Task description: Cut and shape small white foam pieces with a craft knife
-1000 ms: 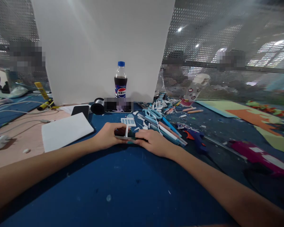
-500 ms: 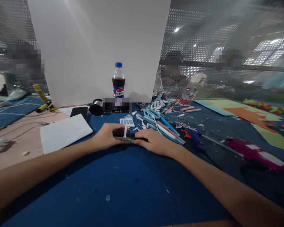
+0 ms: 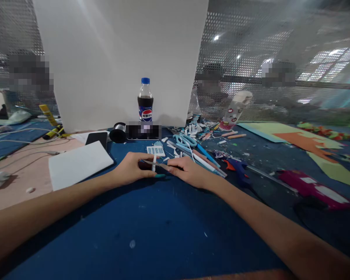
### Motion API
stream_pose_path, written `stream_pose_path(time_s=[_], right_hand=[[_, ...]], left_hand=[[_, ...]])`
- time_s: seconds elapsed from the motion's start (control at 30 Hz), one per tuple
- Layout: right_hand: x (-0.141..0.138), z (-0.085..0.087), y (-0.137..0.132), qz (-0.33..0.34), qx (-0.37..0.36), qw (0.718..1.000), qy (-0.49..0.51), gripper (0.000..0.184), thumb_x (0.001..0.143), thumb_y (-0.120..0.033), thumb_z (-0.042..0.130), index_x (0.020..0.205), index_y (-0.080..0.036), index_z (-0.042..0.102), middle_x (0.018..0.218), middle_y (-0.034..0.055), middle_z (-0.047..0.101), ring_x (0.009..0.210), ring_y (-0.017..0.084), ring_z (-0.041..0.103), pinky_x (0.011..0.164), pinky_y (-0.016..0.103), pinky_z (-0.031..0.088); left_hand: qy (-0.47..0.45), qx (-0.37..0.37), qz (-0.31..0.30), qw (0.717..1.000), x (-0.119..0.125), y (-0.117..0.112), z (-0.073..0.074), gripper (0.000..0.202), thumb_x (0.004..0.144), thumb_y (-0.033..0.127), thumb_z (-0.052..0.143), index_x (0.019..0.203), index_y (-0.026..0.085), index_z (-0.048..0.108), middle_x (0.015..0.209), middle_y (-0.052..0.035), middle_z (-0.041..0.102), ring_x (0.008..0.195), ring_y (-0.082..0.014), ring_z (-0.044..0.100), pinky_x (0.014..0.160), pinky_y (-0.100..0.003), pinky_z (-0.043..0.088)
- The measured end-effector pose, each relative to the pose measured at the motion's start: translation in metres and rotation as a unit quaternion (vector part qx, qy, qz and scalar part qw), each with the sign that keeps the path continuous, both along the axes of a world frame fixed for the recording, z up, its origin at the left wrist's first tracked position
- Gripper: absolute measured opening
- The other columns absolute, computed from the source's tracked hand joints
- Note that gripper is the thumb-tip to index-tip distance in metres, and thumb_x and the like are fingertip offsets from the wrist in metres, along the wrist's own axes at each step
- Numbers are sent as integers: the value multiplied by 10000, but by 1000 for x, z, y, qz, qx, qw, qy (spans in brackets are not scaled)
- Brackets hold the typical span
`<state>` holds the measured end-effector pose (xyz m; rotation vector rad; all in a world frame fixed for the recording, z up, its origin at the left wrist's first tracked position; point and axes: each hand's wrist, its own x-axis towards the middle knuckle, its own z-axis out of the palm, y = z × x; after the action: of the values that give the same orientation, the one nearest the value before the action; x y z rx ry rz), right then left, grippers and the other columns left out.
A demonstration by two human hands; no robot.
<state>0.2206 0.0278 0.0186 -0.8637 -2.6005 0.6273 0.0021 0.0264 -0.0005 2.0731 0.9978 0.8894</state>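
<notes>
Just above the table's middle, my left hand (image 3: 130,168) has its thumb and fingers curved around a small white piece (image 3: 154,163), which stands upright near the fingertips. The thumb shows a green nail. My right hand (image 3: 189,171) pinches one end of a thin, flat, greyish strip (image 3: 162,166) between thumb and fingers. The strip slants leftward across the white piece, into the gap of my left hand. Whether its far end touches the left fingers I cannot tell. Behind the hands lies a white sheet with small blue markings (image 3: 155,150).
A cola bottle (image 3: 146,103) and a phone (image 3: 144,134) stand behind. Light blue scissors (image 3: 185,140), pens and white scraps lie right. Further right are a blue glue gun (image 3: 239,171) and a magenta tool (image 3: 312,188). A white board (image 3: 80,165) lies left.
The flat strip, earlier held level low between both hands, now slants with its left end raised. My left thumb has moved slightly away from it; my right hand still grips it.
</notes>
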Motion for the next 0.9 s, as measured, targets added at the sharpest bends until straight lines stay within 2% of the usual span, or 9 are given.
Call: stream_pose_path(time_s=[0.2,0.47,0.73,0.9], right_hand=[[-1,0,-1,31,21,999,-35,322,916,-347,364,670,-157,451,658,-3,478,607,100,448,565,226,281],[-1,-1,0,24,30,998,-44,334,920,-361,348,666,-160,428,645,-5,468,598,99,447,556,225,277],[1,-1,1,12,-4,999,-45,348,915,-369,354,647,-161,433,603,-14,452,550,86,428,526,228,257],[0,-1,-1,7,5,999,-45,355,912,-380,360,647,-159,439,608,-11,461,556,89,433,527,228,257]], left_hand=[[-14,-6,-13,1000,0,1,-1,439,632,248,725,1048,152,623,976,-60,673,859,-206,642,797,-332,530],[-24,-1,-20,1000,0,0,-1,421,633,233,728,1035,163,629,958,-49,682,873,-208,645,806,-328,528],[-30,-30,-10,999,2,0,0,437,619,248,733,1027,132,627,966,-71,678,880,-222,642,816,-343,524],[-26,-13,-13,999,1,-1,0,419,620,254,730,1011,136,633,962,-68,680,881,-219,643,824,-336,517]])
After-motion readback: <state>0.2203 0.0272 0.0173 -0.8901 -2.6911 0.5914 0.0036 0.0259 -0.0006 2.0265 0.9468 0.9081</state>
